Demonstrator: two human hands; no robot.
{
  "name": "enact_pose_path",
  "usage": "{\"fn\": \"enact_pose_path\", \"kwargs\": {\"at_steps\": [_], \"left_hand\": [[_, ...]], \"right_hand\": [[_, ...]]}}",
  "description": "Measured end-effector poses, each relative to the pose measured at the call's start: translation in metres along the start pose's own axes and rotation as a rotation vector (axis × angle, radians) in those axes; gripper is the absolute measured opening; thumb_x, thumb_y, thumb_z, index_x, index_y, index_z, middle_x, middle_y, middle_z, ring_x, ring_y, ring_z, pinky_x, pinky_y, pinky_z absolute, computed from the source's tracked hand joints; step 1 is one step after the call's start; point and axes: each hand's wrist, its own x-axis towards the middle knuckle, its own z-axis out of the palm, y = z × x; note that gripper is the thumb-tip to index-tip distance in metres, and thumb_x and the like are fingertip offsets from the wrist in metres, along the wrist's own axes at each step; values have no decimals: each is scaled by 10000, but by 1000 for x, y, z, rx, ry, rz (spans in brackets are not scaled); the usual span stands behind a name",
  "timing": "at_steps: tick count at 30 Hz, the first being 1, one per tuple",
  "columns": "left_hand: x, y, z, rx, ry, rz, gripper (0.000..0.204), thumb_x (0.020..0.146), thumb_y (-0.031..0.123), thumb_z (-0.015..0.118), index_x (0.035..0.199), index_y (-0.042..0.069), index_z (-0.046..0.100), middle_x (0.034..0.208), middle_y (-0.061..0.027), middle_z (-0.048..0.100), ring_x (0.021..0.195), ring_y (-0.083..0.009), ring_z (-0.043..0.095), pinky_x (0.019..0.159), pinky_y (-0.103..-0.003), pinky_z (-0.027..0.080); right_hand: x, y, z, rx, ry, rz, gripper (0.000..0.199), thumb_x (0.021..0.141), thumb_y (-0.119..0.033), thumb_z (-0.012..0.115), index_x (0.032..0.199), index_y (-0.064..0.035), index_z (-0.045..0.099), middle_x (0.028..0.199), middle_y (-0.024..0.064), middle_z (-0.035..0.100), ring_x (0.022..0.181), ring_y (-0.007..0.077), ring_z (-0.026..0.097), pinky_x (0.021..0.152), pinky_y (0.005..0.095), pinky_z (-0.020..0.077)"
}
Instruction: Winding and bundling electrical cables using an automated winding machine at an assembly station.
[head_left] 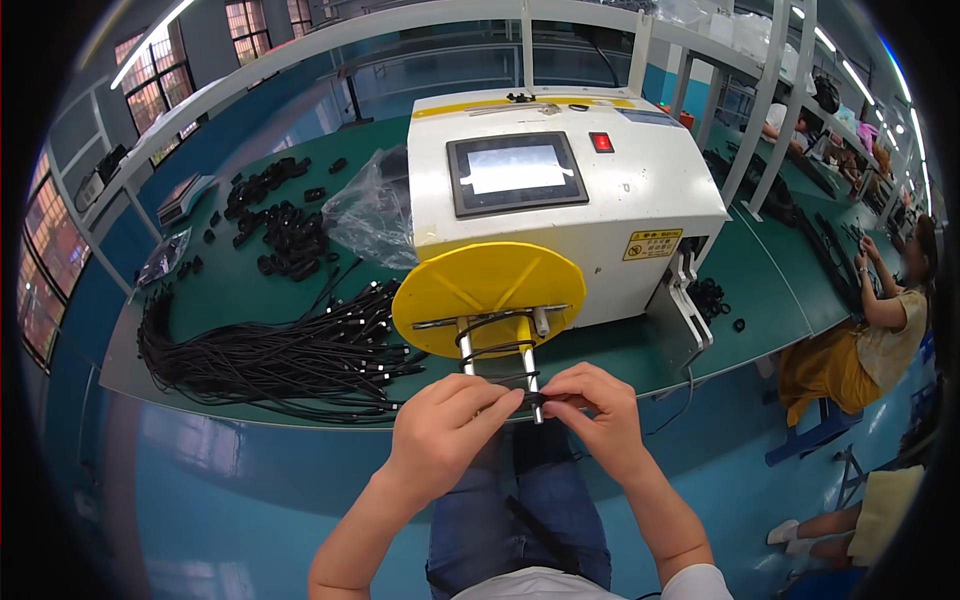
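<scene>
A black cable (497, 350) loops loosely round the two metal posts (530, 362) that stick out from a yellow disc (487, 262) on the front of a white machine (600, 225). My left hand (440, 430) is closed at the left post's near end, thumb and fingertips pinched on the cable. At the tip of the right post, my right hand (600, 412) pinches a dark part of the same cable between thumb and forefinger. The fingertips of both hands almost meet there, partly hiding the cable.
Left of the disc, a large bundle of black cables (250, 365) lies along the green table (380, 345). Behind it are piled small black pieces (290, 235) and a clear plastic bag (375, 205). More black rings (708, 298) lie right of the machine. A seated person (880, 320) works at far right.
</scene>
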Motion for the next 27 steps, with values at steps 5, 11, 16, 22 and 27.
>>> {"fn": "enact_pose_path", "kwargs": {"at_steps": [5,11,16,22,27], "left_hand": [[-9,5,-2,-7,3,-152,286,648,19,682,929,66,700,763,-34,599,665,-173,556,552,-272,447],[-6,0,-1,-192,17,-323,254,668,0,731,903,95,722,738,-24,597,640,-163,528,538,-272,403],[-4,-1,-3,-186,2,-281,258,663,5,735,906,91,720,727,-23,593,641,-156,527,535,-269,402],[-6,-1,-6,-191,-36,-277,228,684,11,722,899,85,712,743,-26,594,651,-164,549,546,-276,434],[-3,3,-8,-165,-25,-315,234,676,3,737,893,88,723,781,-38,590,629,-146,554,528,-249,419]], "right_hand": [[1,-2,0,-162,-30,-81,217,725,110,654,927,32,643,892,109,606,771,162,634,679,246,545],[-2,-1,2,-174,7,-78,205,713,113,665,894,25,626,871,94,597,770,159,630,678,248,545],[-3,0,3,-220,17,-74,190,712,118,663,870,26,613,869,92,593,770,162,629,681,249,545],[-1,-1,3,-288,13,-156,208,704,119,664,883,21,622,868,92,589,766,172,626,678,247,540],[7,-14,1,-256,-47,-130,275,694,98,682,944,-13,662,864,79,581,738,170,606,634,238,514]]}}
